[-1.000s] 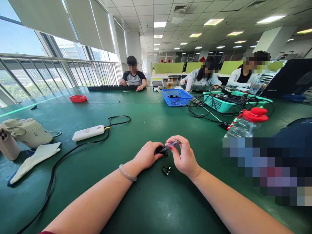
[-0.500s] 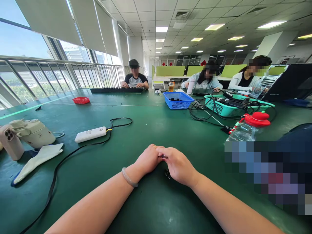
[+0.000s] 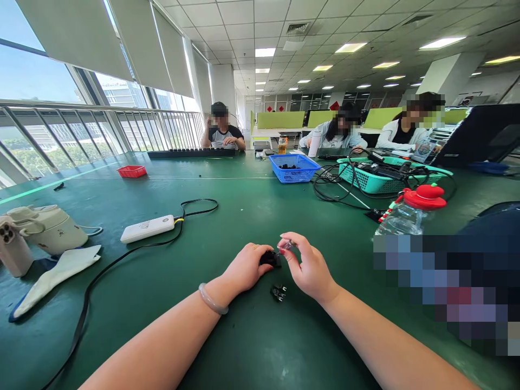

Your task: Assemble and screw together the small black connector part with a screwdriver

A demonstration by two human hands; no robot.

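My left hand [image 3: 246, 265], with a bangle on its wrist, grips a small black block-like part [image 3: 271, 259] between thumb and fingers, close to the table top. Beside it, my right hand [image 3: 311, 268] pinches a small clear, shiny piece [image 3: 286, 245] between thumb and forefinger; its exact kind is too small to make out. The two held things nearly meet. On the green table [image 3: 227, 346], just nearer to me than the hands, lies a small black piece with metal prongs [image 3: 278, 292].
Left of my hands lie a white power strip-like device [image 3: 148, 229] with a black cord, a cloth [image 3: 57, 281] and a phone [image 3: 14, 246]. Farther off stand a red tray [image 3: 131, 171], a blue basket [image 3: 294, 174], a teal basket of cables [image 3: 368, 181] and a red-capped bottle [image 3: 406, 216]. Several people sit beyond.
My right hand has drawn slightly right and up from the left, bringing the clear piece and the black part into sight. The pronged piece shows more fully now. The view has shifted slightly.
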